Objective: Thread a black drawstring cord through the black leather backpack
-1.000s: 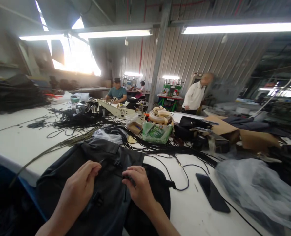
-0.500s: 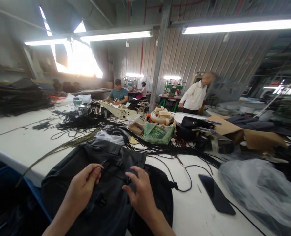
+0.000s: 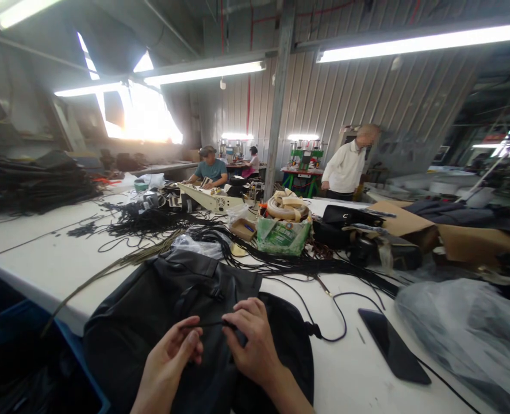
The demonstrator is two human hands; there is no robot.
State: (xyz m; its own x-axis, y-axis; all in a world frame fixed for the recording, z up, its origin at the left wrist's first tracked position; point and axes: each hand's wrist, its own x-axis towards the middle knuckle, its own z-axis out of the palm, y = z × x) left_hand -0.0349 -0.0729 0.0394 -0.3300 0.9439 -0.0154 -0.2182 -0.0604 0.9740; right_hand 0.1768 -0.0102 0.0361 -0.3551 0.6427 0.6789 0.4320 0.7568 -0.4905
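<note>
Two hands are stretching one black cord (image 3: 211,324) nearly level, left to right, above one black bag (image 3: 151,316) on the table (image 3: 341,368). The right hand (image 3: 255,339) is pinching it, knuckles up; the left hand (image 3: 172,351) is half curling, cord against its index finger, its thumb's grip unclear. One phone (image 3: 392,345) is lying to the right.

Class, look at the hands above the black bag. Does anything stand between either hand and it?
Nothing visible blocks the left hand or the right hand from the black bag beneath; a thin black cord runs between their fingers. The phone lies to the right, out of the way.
</note>
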